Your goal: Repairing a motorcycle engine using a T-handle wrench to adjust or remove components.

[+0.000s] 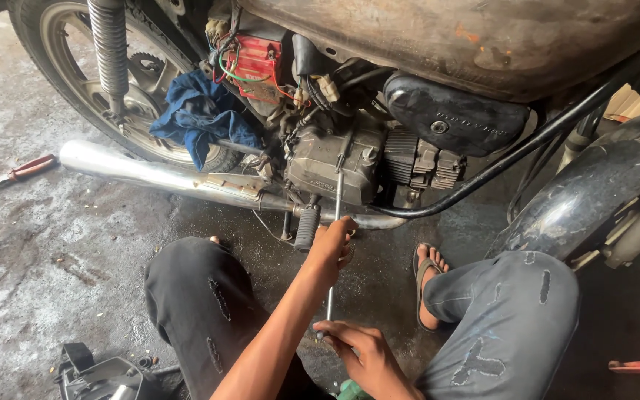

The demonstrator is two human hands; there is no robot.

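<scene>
The motorcycle (438, 44) fills the upper frame, standing on a wet, stained concrete floor (46, 244). All positions below are given relative to its engine case (331, 167).

Left of the engine case, the rear wheel (75, 67) carries a coil shock absorber (110, 48). A chrome exhaust pipe (142, 172) runs from below the wheel toward the underside of the case. Above and left of the case, a blue rag (200, 111) hangs by a red battery (257, 65) with loose wiring. Right of the case sits a black side cover (453, 118); further right, a black fender (594, 196). Far left on the floor, well apart from the case, lie red-handled pliers (20, 172).

A long metal rod tool (337, 200) stands nearly upright, its upper end against the face of the engine case, its lower end below the case between the person's knees.

The left hand (332, 243) is just below the case, beside the ribbed footpeg (307, 226), fingers clamped around the rod's midsection. The right hand (364, 352) is lower, fingers curled closed around the rod's bottom end.

Hazards, as judged from this position:
- The rod tip may slip off the fastener if the shaft tilts, rounding the head or scoring the case.
- A sudden release could drive the left knuckles into the footpeg or exhaust.
- The wet floor may let the sandalled foot (427, 285) slide under load.
</scene>
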